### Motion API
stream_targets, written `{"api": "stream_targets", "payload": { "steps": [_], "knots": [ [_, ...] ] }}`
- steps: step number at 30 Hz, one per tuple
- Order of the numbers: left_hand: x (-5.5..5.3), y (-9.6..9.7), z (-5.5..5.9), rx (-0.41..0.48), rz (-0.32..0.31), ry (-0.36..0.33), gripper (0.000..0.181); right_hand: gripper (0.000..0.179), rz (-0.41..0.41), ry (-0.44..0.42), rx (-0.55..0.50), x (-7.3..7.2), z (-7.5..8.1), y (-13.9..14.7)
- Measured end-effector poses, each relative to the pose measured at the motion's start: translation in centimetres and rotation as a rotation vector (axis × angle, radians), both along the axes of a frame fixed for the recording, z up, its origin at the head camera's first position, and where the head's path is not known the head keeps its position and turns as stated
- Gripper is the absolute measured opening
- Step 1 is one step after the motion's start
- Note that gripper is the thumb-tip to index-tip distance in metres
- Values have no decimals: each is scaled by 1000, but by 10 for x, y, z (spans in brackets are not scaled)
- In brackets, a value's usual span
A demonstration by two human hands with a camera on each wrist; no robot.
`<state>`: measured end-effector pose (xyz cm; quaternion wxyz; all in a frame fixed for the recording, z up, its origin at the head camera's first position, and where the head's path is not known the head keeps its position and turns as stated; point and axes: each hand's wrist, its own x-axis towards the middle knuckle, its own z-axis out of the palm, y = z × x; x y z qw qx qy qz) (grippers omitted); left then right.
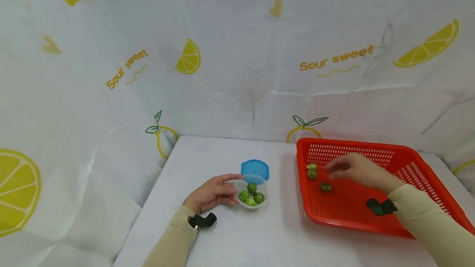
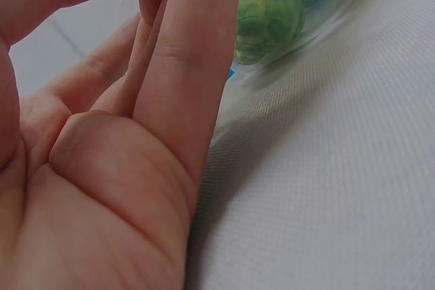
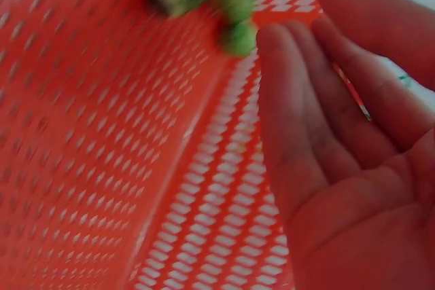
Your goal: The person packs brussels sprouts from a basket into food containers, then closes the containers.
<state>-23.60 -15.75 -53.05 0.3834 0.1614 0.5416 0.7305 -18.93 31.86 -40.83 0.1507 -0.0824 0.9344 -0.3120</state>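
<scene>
My left hand holds a small clear plastic bowl by its left side, thumb and forefinger at the rim. Inside the bowl lie several green Brussels sprouts; part of them shows past my fingers in the left wrist view. Over the red plastic basket, my right hand reaches in with fingers loosely bent and nothing between them. Left of its fingertips, two sprouts touch near the basket's left wall, and a darker sprout lies apart on the basket floor.
A blue lid lies on the white table just behind the bowl. The basket's raised, perforated walls surround my right hand. A white cloth with lemon prints hangs behind and to the left of the table.
</scene>
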Motion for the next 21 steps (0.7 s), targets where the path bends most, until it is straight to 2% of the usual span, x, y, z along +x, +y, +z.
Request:
{"api": "stream_targets", "payload": {
  "steps": [10, 21],
  "knots": [
    [-1, 0, -1, 0, 4, -5, 59, 35, 43, -112, -91, -11, -21, 20],
    [-1, 0, 0, -3, -1, -4, 57, 34, 100, -159, -112, -19, -35, 26]
  ]
}}
